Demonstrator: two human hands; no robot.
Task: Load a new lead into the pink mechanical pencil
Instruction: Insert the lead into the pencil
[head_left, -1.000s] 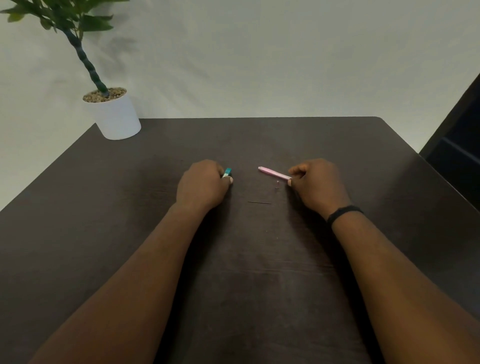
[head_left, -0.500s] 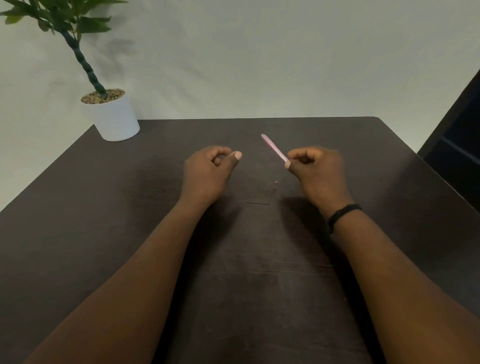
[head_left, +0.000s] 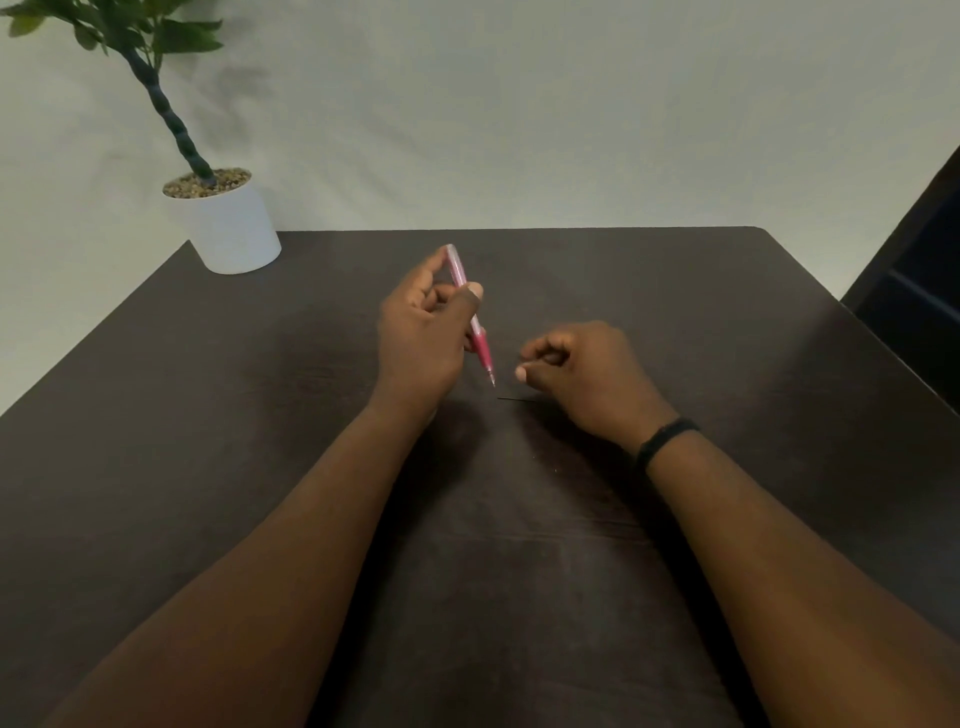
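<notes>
White potted plant at far-left corner of dark table, well apart from both hands. Black wristband on right wrist. Left hand grips pink mechanical pencil, tip down, slanted toward thin lead lying on table just below tip. Right hand curled beside it; cannot tell if it holds anything.

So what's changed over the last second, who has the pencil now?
The pink pencil passed from the right hand to the left hand, which now grips it tip down. The right hand let go and hangs curled above the loose lead. The lead, the table and the plant pot stayed put.
</notes>
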